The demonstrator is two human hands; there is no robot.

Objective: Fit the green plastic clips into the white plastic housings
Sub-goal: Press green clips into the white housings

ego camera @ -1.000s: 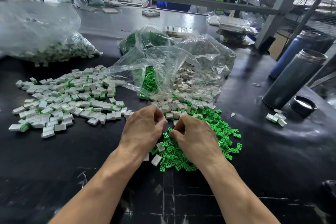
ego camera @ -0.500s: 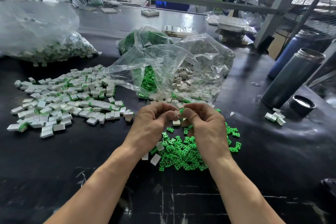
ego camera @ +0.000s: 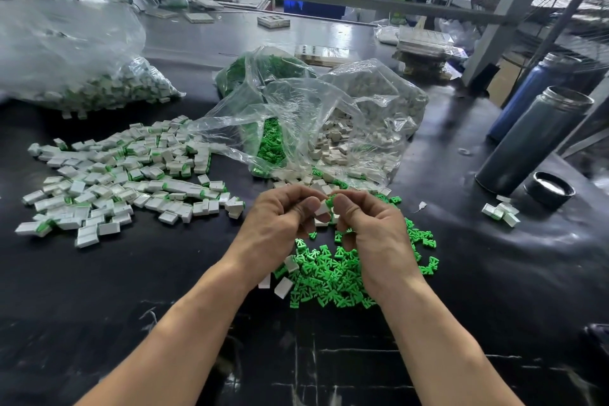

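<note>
My left hand (ego camera: 280, 227) pinches a small white housing (ego camera: 321, 209) between thumb and fingers, raised above the black table. My right hand (ego camera: 372, 231) pinches a green clip (ego camera: 330, 200) against the housing's end. Both hands meet fingertip to fingertip above a pile of loose green clips (ego camera: 333, 277). Loose white housings (ego camera: 321, 183) lie just beyond my hands at the mouth of a clear bag (ego camera: 329, 122). A wide spread of assembled white-and-green pieces (ego camera: 122, 175) covers the table to the left.
A big clear bag of assembled pieces (ego camera: 82, 69) sits at the far left. Two metal flasks (ego camera: 534, 142) and a black lid (ego camera: 548, 189) stand on the right, with a few assembled pieces (ego camera: 499, 212) near them. A steel frame post (ego camera: 501, 10) rises at the back right.
Both hands rose from the green clip pile, each with a part picked up, and came together. The clip and housing now touch between my fingertips.
</note>
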